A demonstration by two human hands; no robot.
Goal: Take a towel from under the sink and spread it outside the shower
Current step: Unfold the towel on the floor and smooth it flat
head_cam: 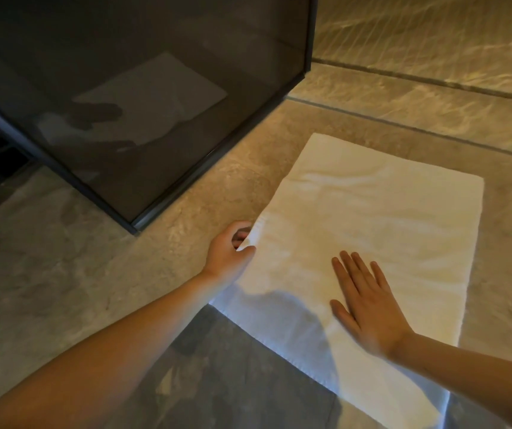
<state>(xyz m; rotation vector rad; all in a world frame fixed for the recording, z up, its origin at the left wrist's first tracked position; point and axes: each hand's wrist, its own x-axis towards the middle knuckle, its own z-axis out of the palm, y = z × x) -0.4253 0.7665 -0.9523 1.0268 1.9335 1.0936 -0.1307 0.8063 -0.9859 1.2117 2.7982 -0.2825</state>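
A white towel lies spread flat on the stone floor, just right of the dark glass shower panel. My left hand pinches the towel's left edge between thumb and fingers. On the towel's near part my right hand lies flat, palm down, fingers stretched out and apart. The towel's near corner is in shadow.
The shower panel's dark metal frame runs diagonally along the floor and ends in a corner near my left hand. A floor joint and a long narrow drain slot cross the beige stone floor beyond the towel.
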